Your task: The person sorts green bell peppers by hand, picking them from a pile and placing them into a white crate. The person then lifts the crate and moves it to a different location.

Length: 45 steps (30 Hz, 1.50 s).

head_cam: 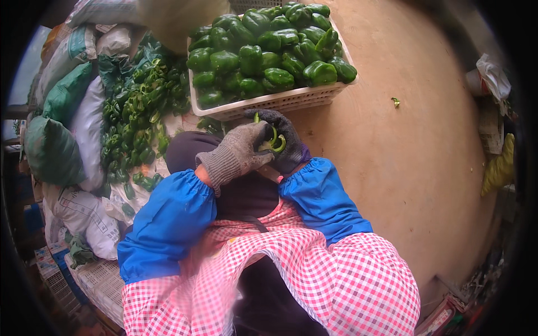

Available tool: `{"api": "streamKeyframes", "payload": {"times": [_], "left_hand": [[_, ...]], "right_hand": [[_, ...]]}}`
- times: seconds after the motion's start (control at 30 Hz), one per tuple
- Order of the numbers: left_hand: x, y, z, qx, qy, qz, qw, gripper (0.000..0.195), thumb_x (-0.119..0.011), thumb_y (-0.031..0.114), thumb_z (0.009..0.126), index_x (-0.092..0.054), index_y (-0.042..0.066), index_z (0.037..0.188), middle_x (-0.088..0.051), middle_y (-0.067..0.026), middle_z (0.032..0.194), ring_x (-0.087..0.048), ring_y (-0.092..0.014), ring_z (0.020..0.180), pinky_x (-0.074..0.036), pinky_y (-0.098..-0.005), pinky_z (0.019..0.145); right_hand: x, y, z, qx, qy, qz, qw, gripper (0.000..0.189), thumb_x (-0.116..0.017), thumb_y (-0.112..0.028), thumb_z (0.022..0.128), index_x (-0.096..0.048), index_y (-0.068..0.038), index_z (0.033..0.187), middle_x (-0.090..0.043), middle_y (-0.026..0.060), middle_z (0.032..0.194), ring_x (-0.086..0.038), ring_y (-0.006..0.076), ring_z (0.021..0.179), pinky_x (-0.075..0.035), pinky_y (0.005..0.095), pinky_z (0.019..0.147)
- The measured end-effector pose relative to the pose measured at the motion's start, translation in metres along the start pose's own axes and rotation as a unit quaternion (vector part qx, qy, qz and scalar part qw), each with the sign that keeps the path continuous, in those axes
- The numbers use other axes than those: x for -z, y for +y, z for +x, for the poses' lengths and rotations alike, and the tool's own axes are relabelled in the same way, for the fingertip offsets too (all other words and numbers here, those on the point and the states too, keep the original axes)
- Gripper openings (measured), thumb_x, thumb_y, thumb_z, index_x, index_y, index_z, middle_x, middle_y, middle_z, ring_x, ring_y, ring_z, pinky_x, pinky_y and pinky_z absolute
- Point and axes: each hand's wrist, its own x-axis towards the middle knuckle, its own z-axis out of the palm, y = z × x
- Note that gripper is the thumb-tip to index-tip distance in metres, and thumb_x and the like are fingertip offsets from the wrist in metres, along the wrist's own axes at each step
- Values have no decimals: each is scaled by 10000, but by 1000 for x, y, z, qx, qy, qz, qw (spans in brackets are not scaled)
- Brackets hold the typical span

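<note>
Both my hands are together over my lap, in front of a white plastic crate (269, 101) heaped with whole green bell peppers (260, 54). My left hand (237, 153), in a worn grey-brown knit glove, is closed over a cut green pepper piece (277, 143). Around the same piece curls my right hand (291, 136), in a dark grey glove with a purple cuff. Curved, pale-edged strips of the pepper show between the gloves. The fingers hide the rest of it, and whether a tool is among them cannot be seen.
Left of the crate, a pile of green peppers and pepper scraps (134, 109) lies on a pale sheet. Stuffed green sacks (52, 151) and white sacks (90, 134) border it. One small scrap (395, 102) is on the brown floor (403, 168). A yellow sack (500, 166) stands far right.
</note>
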Motion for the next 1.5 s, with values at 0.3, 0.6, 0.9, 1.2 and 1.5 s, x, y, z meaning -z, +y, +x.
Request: {"api": "streamKeyframes", "payload": {"times": [0.3,0.6,0.9,1.2,1.5], "left_hand": [[-10,36,-1,-16,128,215,968,229,-695,101,845,-606,50,1050,-639,-74,928,-637,-191,828,-506,-319,714],[162,-29,-249,199,575,40,793,243,-697,46,888,-625,3,1117,-672,-77,1054,-630,-141,919,-508,-253,814],[-56,54,-701,890,60,147,427,406,-799,288,717,-701,19,1006,-701,-218,1001,-658,-386,1008,-514,-432,862],[113,-109,-546,594,275,285,700,404,-694,272,866,-611,47,1191,-630,-176,1111,-656,-316,936,-514,-389,855],[153,-367,-258,420,108,154,888,426,-660,372,866,-642,108,1201,-649,-164,1138,-624,-332,1057,-496,-410,928]], "right_hand": [[8,-4,10,-211,174,326,905,378,-600,-151,929,-518,-26,1275,-614,164,1169,-630,262,1042,-530,384,923],[31,13,94,-13,91,-364,927,282,-663,-140,904,-600,-55,1166,-634,94,996,-631,219,905,-524,341,795],[-26,115,150,226,-331,-671,623,364,-612,-214,829,-622,-135,1185,-538,163,1355,-484,356,1286,-332,531,1094],[-4,147,125,185,-352,-773,495,650,-530,-439,920,-346,-162,1478,-371,92,1515,-357,276,1394,-270,482,1141],[-43,120,126,166,-274,-639,699,534,-608,-218,874,-499,-2,1350,-518,232,1358,-488,404,1266,-321,501,1095]]}}
